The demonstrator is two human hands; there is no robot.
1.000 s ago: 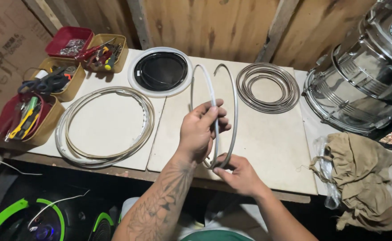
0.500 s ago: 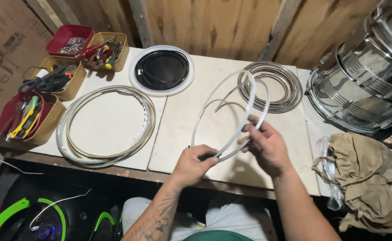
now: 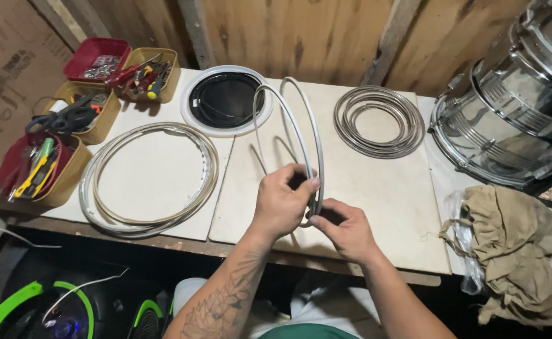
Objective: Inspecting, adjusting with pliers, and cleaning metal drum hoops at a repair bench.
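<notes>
White plastic, thin and springy: that is how we judge the hoop (image 3: 313, 135) we hold, light enough to stand on edge from a pinch at its near rim. Our left hand (image 3: 282, 204) closes around that near rim, fingers curled over it, thumb side toward us. Our right hand (image 3: 345, 229) sits just right of the left, fingertips pinching the same stretch of rim from below. Both grips are narrow and shut on the hoop. From the grip it rises upright and away over the table (image 3: 376, 188), its far arc well beyond our knuckles. It looks smooth and perhaps slippery, and likely to flex or twist if we squeeze in one spot, so two holds set a little apart on the rim suit it best. Left of the grip lie stacked rings (image 3: 150, 179); farther off are a black drumhead (image 3: 226, 100) and metal hoops (image 3: 379, 119).
</notes>
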